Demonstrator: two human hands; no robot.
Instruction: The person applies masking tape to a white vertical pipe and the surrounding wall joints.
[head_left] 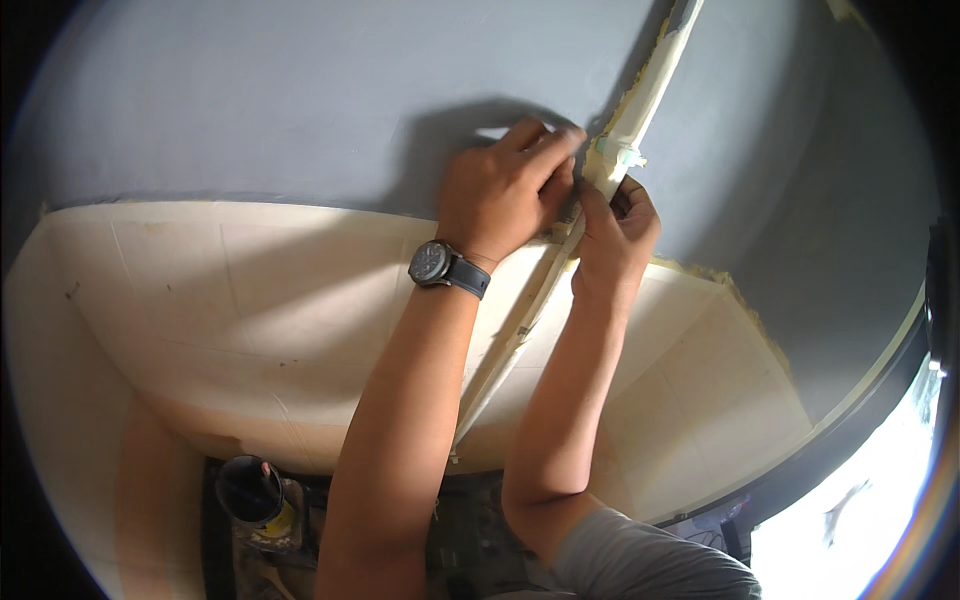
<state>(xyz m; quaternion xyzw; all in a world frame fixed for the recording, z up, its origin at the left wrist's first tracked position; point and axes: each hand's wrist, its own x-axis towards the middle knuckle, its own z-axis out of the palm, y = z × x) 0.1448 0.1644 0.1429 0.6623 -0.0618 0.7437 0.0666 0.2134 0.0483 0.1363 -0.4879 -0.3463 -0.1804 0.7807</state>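
A long narrow strip [655, 85] covered in cream masking tape runs diagonally down the grey-painted surface [300, 100] and on across the pale lower panels. A short band of whitish-green tape [622, 152] wraps around it near my fingers. Just below that band, my right hand [622, 235] pinches the masking tape between thumb and curled fingers. My left hand [510, 190], with a dark watch [432, 263] on its wrist, is closed against the strip's left edge. Its fingertips are slightly blurred, and whatever they grip is hidden.
Pale tiled-looking panels [290, 290] curve below the grey area, with a ragged tape edge [760, 325] at right. Beneath them stands a black bucket [250, 490] with a handle-like thing inside. Bright light comes from an opening [850, 520] at lower right.
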